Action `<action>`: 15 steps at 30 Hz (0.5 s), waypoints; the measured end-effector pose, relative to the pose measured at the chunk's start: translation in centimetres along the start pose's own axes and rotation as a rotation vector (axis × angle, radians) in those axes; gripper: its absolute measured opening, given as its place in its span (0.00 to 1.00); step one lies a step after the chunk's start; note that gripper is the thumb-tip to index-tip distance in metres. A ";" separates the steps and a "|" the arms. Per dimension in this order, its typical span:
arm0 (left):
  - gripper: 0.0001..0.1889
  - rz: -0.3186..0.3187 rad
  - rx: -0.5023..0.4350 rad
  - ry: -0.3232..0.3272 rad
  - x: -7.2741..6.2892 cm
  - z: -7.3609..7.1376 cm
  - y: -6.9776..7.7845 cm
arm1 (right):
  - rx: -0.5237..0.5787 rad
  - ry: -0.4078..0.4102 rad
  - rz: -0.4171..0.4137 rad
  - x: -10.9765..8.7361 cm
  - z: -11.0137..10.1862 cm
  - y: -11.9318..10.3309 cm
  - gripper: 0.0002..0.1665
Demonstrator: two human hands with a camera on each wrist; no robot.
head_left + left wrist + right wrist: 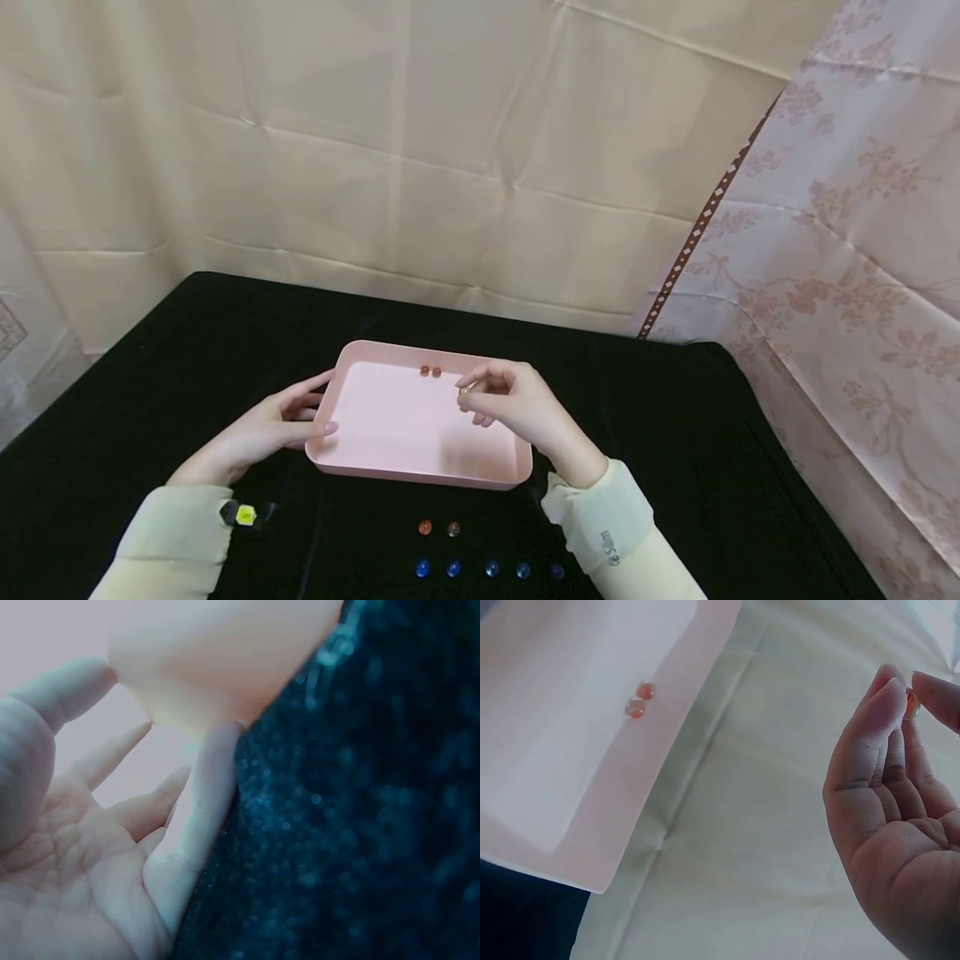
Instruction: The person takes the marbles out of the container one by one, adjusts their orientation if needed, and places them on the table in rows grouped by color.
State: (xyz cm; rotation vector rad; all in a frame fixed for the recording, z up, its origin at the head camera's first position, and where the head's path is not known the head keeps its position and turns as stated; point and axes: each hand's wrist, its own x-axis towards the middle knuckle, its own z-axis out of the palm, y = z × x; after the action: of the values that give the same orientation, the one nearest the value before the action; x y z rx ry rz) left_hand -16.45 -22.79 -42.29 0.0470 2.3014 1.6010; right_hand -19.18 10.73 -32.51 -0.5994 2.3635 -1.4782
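A shallow pink tray (405, 417) lies on the black cloth, with two orange marbles (431, 372) side by side near its far wall. At the tray's left end, my left hand (266, 429) grips the wall, thumb over the rim and fingers outside. My right hand (517, 404) is above the tray's right part, pinching a glass marble (913, 704) with an orange streak between thumb and fingertips. Close to me on the cloth sit an orange marble (425, 527) and a clear reddish marble (453, 529).
Several blue marbles (492, 569) form a row nearest me, in front of the tray. The black cloth (637, 450) covers the table. Behind it hangs a cream curtain (337, 167), and a floral curtain (847, 250) hangs along the right.
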 end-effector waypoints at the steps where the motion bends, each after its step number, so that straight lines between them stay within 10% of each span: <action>1: 0.45 0.002 0.000 0.000 0.0 0.0 0.0 | 0.005 -0.001 -0.008 -0.3 -0.1 0.0 0.11; 15: 0.46 -0.006 0.021 0.005 0.1 0.0 -0.3 | 0.010 0.021 -0.039 -4.3 -0.6 -0.4 0.11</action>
State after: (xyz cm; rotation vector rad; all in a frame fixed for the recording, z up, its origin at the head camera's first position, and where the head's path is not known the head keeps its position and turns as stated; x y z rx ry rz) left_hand -16.51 -22.91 -42.59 0.0410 2.3194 1.5758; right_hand -15.60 13.11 -31.80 -0.6345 2.3722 -1.5188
